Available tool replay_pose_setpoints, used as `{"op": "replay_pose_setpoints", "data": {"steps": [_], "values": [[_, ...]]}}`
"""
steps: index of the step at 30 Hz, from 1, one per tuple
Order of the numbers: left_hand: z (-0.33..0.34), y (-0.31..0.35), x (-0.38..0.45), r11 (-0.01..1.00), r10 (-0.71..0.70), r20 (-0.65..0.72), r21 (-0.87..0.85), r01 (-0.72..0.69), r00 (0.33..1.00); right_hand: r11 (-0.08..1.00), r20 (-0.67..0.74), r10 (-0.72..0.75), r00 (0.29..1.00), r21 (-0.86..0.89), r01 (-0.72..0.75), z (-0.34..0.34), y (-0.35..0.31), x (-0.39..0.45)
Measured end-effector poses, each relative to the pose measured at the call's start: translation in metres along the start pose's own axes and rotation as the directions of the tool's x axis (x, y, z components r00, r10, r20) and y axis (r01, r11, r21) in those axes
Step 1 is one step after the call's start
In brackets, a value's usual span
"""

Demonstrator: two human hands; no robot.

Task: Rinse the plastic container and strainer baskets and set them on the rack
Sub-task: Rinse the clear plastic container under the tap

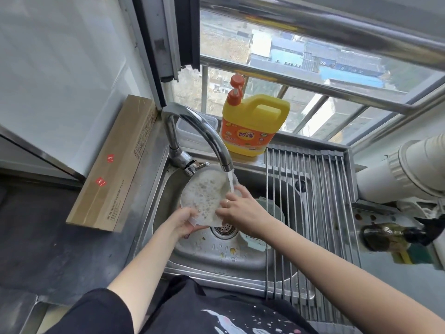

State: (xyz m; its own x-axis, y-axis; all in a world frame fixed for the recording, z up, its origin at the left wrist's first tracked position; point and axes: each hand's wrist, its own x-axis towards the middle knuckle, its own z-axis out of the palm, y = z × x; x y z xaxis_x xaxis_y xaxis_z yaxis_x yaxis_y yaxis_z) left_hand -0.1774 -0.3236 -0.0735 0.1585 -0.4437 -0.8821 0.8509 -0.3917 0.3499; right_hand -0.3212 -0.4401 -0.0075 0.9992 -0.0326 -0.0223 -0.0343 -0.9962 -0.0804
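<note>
A clear plastic container [204, 195], full of soapy foam, is tilted over the steel sink [216, 256] under the running faucet [204, 131]. My left hand [185, 220] grips its lower rim from below. My right hand [237, 208] rests on its right edge, fingers inside the foam, with the water stream falling just behind them. A pale green strainer basket [273, 209] lies in the sink behind my right hand, partly hidden. A light blue-white piece [252, 241] sits lower in the basin beneath my right forearm. The metal roll-up rack [310, 213] spans the sink's right half and is bare.
A yellow dish-soap jug [252, 126] with an orange pump stands on the ledge behind the faucet. A long cardboard box [115, 165] lies left of the sink. A dark oil bottle [390, 236] and white pipes [409, 169] sit at the right. The drain [222, 229] has food scraps nearby.
</note>
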Motion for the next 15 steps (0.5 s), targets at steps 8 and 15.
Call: {"op": "replay_pose_setpoints", "data": {"steps": [8, 15], "values": [[0.022, -0.026, -0.003, 0.979, -0.002, -0.094, -0.202, -0.017, 0.996, 0.219, 0.345, 0.651, 0.676, 0.767, -0.603, -0.01, 0.003, -0.007], [0.01, -0.032, -0.004, 0.955, 0.074, -0.154, -0.274, -0.115, 0.985, 0.248, 0.325, 0.765, 0.556, 0.648, -0.72, 0.007, 0.0, 0.019]]}}
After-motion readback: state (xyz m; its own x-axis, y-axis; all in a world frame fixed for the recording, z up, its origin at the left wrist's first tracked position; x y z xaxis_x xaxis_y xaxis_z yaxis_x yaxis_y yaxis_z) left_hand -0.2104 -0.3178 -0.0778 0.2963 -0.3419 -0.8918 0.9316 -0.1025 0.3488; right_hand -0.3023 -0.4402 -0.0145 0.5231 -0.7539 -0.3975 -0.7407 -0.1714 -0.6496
